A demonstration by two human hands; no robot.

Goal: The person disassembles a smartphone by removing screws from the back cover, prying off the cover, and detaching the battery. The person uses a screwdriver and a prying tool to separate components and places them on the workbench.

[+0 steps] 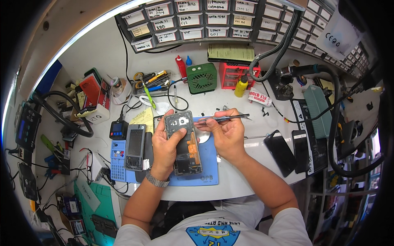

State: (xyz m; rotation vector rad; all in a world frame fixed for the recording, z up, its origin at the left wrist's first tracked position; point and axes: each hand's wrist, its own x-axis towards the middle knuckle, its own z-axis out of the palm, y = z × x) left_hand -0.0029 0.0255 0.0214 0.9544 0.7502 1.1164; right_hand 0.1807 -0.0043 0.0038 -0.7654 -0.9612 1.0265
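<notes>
The phone (pixel 183 156) is in my left hand (pixel 162 144), held up over the blue mat (pixel 205 166) with its inner side toward me. My fingers wrap its far edge and my thumb presses on its upper part. By my judgement the job is partway: the back is off, and the dark block and orange strip (pixel 192 148) lie exposed, so closing it up remains undone. I can't tell whether any part inside has been taken out.

My right hand (pixel 227 137) grips slim dark tweezers (pixel 239 117), fingers pinched narrow around them, just beside the phone's upper right edge; whether the near end touches it, I can't tell.

Left of the phone, a grey phone frame (pixel 135 143) lies on the mat, below a small black device (pixel 118 129) with a lit screen. On the white tabletop (pixel 255 144) to my right are two dark phones (pixel 280 151), set apart. Beyond stand a green grilled box (pixel 202 78), a red drawer unit (pixel 227 74) and a yellow bottle (pixel 241 87); a tray of pens and tools (pixel 156 80) sits left of them.

Rows of small labelled drawers (pixel 191 20) rise at the back, and open shelves (pixel 340 197) stand low at my right.
</notes>
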